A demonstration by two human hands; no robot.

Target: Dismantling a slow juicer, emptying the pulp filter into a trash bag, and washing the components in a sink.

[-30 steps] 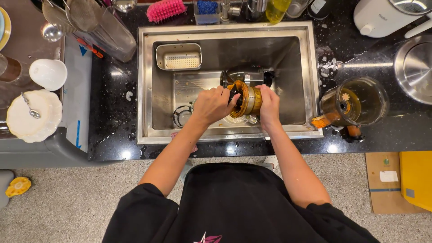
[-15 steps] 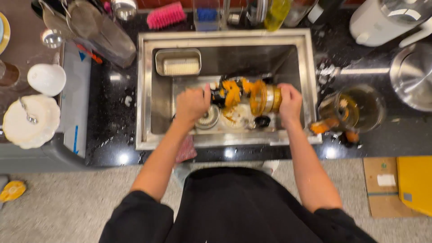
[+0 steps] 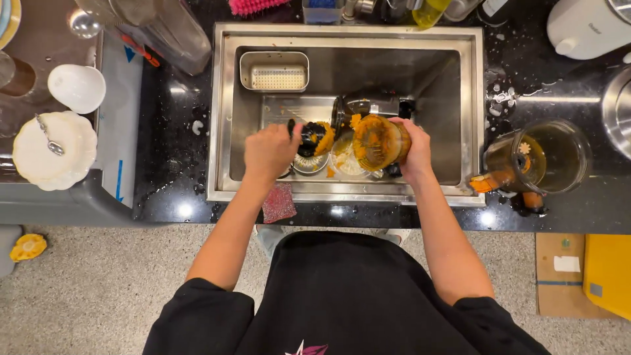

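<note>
Over a steel sink (image 3: 223, 118), my right hand (image 3: 413, 150) grips a round strainer basket (image 3: 376, 141) lying on its side, coated with orange pulp. My left hand (image 3: 269, 150) holds a black auger (image 3: 314, 138) smeared with orange pulp, just left of the basket and apart from it. Below them in the sink lie a clear lid-like part (image 3: 345, 163) and the drain (image 3: 309, 164). A dark juicer part (image 3: 368, 105) lies farther back in the basin.
A small steel tray (image 3: 274, 70) sits at the sink's back left. A red scrub pad (image 3: 279, 202) lies on the front rim. A clear juicer bowl (image 3: 545, 158) stands on the wet black counter at right. White dishes (image 3: 46, 148) and a bowl (image 3: 76, 87) sit at left.
The two parts have come apart: my left hand drew the pulp-covered auger out to the left while my right hand kept the strainer basket, which has also shifted left.
</note>
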